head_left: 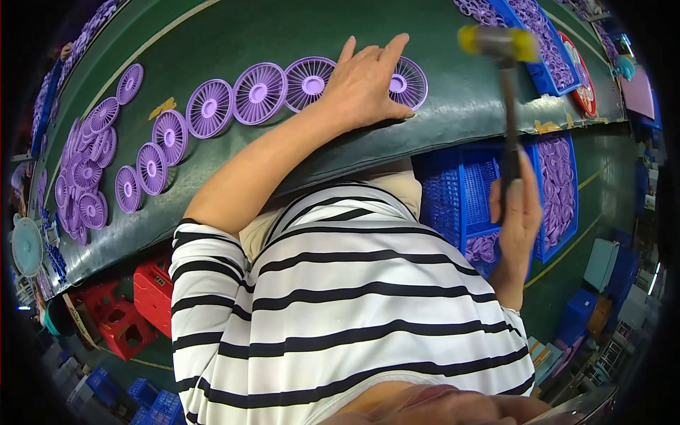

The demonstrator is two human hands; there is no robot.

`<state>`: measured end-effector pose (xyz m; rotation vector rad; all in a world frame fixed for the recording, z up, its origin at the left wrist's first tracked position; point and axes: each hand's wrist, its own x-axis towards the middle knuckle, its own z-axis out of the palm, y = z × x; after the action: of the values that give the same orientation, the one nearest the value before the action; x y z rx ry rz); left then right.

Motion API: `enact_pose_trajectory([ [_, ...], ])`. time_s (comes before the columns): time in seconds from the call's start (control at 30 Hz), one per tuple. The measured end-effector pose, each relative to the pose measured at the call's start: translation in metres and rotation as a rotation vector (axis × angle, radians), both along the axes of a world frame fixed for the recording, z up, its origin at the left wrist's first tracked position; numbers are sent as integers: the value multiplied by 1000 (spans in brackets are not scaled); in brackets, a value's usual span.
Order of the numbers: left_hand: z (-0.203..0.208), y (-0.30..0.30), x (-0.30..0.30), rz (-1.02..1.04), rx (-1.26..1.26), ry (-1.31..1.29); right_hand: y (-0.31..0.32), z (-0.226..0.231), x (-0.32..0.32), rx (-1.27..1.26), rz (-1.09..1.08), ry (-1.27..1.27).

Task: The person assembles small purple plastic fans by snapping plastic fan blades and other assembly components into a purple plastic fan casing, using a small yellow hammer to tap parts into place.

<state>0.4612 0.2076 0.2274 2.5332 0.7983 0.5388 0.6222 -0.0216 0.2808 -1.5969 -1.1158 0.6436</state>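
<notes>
Left hand (365, 79), fingers and thumb spread over the last purple wheel (400, 83) at the row's right end on the worktop (464, 95), presumably to steady it. Mallet (509, 106) gripped by the handle in the right hand (523, 202), head outward, probably for reach. Other wheels (260, 93) lined up leftward, perhaps for easy access. Hidden: wheel's left part, palm contact. Blurred: mallet head. Cut off by the top edge: blue crate (562, 88).
</notes>
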Motion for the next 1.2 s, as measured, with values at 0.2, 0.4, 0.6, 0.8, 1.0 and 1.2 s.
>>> enact_pose_trajectory([
  [0.2, -2, 6, 3, 29, -24, -20, 3, -17, 14, -313, 66, -166],
  [0.4, -5, 0, 2, 17, -39, -82, 25, -32, 8, -188, 150, -639],
  [0.6, -6, 2, -14, 20, 61, -85, 27, -14, 10, -310, 101, -253],
  [0.8, 25, 15, -82, 11, 231, -4, 2, -14, 0, -261, 148, -141],
  [1.0, 14, 15, -100, 107, 48, 128, 11, -16, -2, -247, 231, -254],
  [1.2, 17, 10, -95, 130, -7, 115, 30, -26, 11, -213, 145, -329],
])
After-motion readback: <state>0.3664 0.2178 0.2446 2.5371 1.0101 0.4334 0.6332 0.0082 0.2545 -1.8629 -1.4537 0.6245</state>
